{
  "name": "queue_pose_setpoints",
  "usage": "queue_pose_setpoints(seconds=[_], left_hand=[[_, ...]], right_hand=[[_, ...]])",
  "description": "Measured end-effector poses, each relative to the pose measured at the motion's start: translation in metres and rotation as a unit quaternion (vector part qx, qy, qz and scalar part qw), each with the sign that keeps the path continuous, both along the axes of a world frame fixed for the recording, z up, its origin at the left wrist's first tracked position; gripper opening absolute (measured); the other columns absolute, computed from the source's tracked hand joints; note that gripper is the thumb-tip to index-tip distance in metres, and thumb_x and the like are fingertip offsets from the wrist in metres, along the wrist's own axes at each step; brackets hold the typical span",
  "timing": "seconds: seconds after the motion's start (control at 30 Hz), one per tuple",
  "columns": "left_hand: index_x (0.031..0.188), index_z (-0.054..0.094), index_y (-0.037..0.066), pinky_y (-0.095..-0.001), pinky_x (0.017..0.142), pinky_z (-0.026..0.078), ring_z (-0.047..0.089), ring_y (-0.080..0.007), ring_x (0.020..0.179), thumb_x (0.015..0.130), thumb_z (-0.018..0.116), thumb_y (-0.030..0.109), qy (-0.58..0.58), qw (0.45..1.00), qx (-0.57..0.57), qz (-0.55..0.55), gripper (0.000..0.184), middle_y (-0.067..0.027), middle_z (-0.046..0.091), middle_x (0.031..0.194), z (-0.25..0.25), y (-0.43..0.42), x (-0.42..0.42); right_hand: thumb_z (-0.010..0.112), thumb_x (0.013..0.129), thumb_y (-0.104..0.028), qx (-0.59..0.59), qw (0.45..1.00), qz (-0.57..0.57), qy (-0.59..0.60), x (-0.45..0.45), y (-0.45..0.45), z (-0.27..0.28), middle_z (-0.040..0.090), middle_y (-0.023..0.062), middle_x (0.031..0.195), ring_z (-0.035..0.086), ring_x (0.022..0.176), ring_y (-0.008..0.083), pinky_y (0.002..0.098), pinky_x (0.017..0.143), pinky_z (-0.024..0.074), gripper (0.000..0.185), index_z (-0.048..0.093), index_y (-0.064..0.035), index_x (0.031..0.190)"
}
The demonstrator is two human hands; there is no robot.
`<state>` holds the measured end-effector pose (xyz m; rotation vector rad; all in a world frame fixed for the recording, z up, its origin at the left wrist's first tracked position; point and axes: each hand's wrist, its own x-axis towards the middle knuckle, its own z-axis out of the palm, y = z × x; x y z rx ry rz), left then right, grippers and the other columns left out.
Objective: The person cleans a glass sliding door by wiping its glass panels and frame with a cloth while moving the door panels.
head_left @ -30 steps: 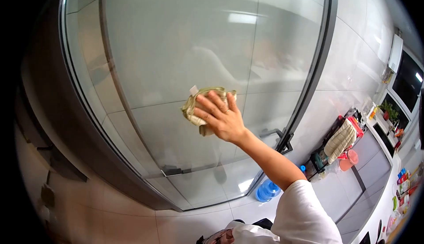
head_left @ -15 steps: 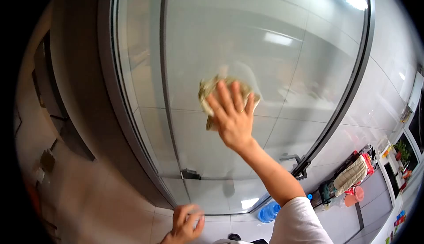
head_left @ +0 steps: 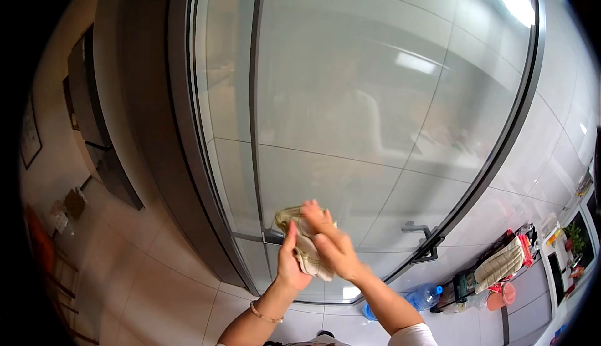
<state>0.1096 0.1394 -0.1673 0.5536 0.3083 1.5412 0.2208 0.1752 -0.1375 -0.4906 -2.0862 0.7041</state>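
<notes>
A folded green and cream cloth (head_left: 307, 246) is between my two hands, low in front of the glass door (head_left: 350, 108). My left hand (head_left: 292, 263), with a bracelet at the wrist, holds the cloth's left and lower side, thumb up. My right hand (head_left: 333, 246) lies over the cloth from the right, its fingers pressed together and pointing up and left. Part of the cloth hangs below between the palms. The door's dark handle (head_left: 427, 249) is to the right of my hands.
Blue water bottles (head_left: 426, 296) lie on the floor at the lower right. Beyond them are a rack with a quilted cloth (head_left: 499, 263), a pink bucket (head_left: 501, 296) and a plant (head_left: 575, 238). A dark frame (head_left: 181, 96) borders the glass on the left.
My right hand has brought the cloth down from the middle of the glass. My left hand has come up from below and taken hold of it. The view has shifted too.
</notes>
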Motion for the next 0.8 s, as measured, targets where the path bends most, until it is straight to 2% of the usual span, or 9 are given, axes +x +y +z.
queue_pose_setpoints(seconds=[0.07, 0.17, 0.27, 0.37, 0.47, 0.57, 0.67, 0.7, 0.8], left_hand=[[0.119, 0.047, 0.007, -0.0377, 0.093, 0.038, 0.047, -0.0216, 0.110, 0.090, 0.038, 0.044, -0.113, 0.992, -0.052, -0.012, 0.048, -0.0074, 0.051, 0.117, 0.009, -0.005, -0.005], [0.119, 0.045, 0.006, -0.0349, 0.093, 0.037, 0.047, -0.0209, 0.108, 0.090, 0.040, 0.043, -0.047, 0.953, 0.038, 0.297, 0.048, -0.0064, 0.050, 0.117, 0.024, 0.008, -0.043], [0.120, 0.043, 0.001, -0.0335, 0.094, 0.033, 0.044, -0.0211, 0.106, 0.089, 0.043, 0.042, 0.020, 0.755, 0.055, 0.654, 0.052, -0.0103, 0.044, 0.118, 0.073, 0.042, -0.094], [0.117, 0.039, -0.012, -0.0388, 0.096, 0.024, 0.034, -0.0284, 0.109, 0.090, 0.041, 0.042, 0.308, 0.607, -0.005, 0.733, 0.060, -0.0217, 0.033, 0.120, 0.098, 0.083, -0.140], [0.100, 0.046, -0.020, -0.0460, 0.096, 0.020, 0.028, -0.0340, 0.108, 0.091, 0.038, 0.040, 0.476, 0.500, -0.001, 0.724, 0.061, -0.0289, 0.025, 0.119, 0.108, 0.119, -0.127], [0.097, 0.049, -0.019, -0.0480, 0.097, 0.018, 0.027, -0.0367, 0.111, 0.091, 0.040, 0.039, 0.477, 0.512, 0.018, 0.714, 0.059, -0.0285, 0.026, 0.120, 0.098, 0.128, -0.089], [0.103, 0.049, -0.017, -0.0491, 0.098, 0.017, 0.025, -0.0381, 0.116, 0.091, 0.040, 0.037, 0.493, 0.497, 0.047, 0.712, 0.055, -0.0275, 0.024, 0.123, 0.081, 0.133, -0.057], [0.107, 0.046, -0.017, -0.0487, 0.098, 0.016, 0.025, -0.0384, 0.116, 0.091, 0.039, 0.037, 0.513, 0.490, 0.045, 0.704, 0.056, -0.0284, 0.025, 0.124, 0.076, 0.133, -0.046], [0.119, 0.038, -0.015, -0.0490, 0.100, 0.012, 0.020, -0.0398, 0.121, 0.092, 0.038, 0.034, 0.551, 0.484, 0.046, 0.678, 0.056, -0.0303, 0.019, 0.131, 0.066, 0.128, -0.008]], right_hand=[[0.042, 0.087, -0.012, 0.033, 0.995, -0.045, 0.087, 0.031, 0.002, 0.007, 0.034, 0.0193, 0.136, 0.025, 0.130, 0.0318, 0.0433, 0.106, 0.0112, 0.044, 0.038, 0.0009, 0.129], [0.045, 0.085, -0.008, 0.159, 0.936, -0.268, 0.165, 0.099, 0.019, 0.016, 0.037, 0.0191, 0.134, 0.031, 0.127, 0.0288, 0.0395, 0.105, 0.0193, 0.043, 0.040, 0.0039, 0.126], [0.047, 0.086, -0.011, 0.208, 0.814, -0.485, 0.244, 0.184, 0.044, 0.032, 0.039, 0.0171, 0.132, 0.033, 0.125, 0.0255, 0.0370, 0.105, 0.0194, 0.043, 0.039, 0.0037, 0.126], [0.047, 0.089, -0.021, 0.286, 0.702, -0.613, 0.223, 0.281, 0.075, 0.034, 0.033, 0.0162, 0.135, 0.028, 0.127, 0.0250, 0.0357, 0.105, 0.0189, 0.049, 0.032, 0.0025, 0.130], [0.046, 0.091, -0.029, 0.187, 0.758, -0.565, 0.267, 0.338, 0.095, 0.031, 0.034, 0.0159, 0.134, 0.030, 0.126, 0.0246, 0.0349, 0.105, 0.0199, 0.052, 0.032, 0.0024, 0.130], [0.044, 0.092, -0.033, 0.060, 0.831, -0.498, 0.238, 0.375, 0.112, 0.017, 0.037, 0.0157, 0.132, 0.033, 0.123, 0.0235, 0.0333, 0.103, 0.0233, 0.055, 0.028, 0.0004, 0.133], [0.041, 0.092, -0.040, -0.071, 0.905, -0.343, 0.240, 0.352, 0.115, 0.008, 0.057, 0.0115, 0.101, 0.057, 0.091, 0.0206, 0.0314, 0.082, 0.0441, 0.045, 0.039, -0.0057, 0.120], [0.042, 0.091, -0.041, -0.060, 0.892, -0.358, 0.270, 0.343, 0.116, 0.010, 0.056, 0.0065, 0.082, 0.058, 0.068, 0.0169, 0.0302, 0.064, 0.0480, 0.040, 0.041, -0.0070, 0.112], [0.044, 0.090, -0.041, -0.040, 0.889, -0.340, 0.305, 0.341, 0.121, 0.005, 0.051, 0.0035, 0.074, 0.055, 0.063, 0.0139, 0.0271, 0.059, 0.0476, 0.040, 0.040, -0.0079, 0.113]])
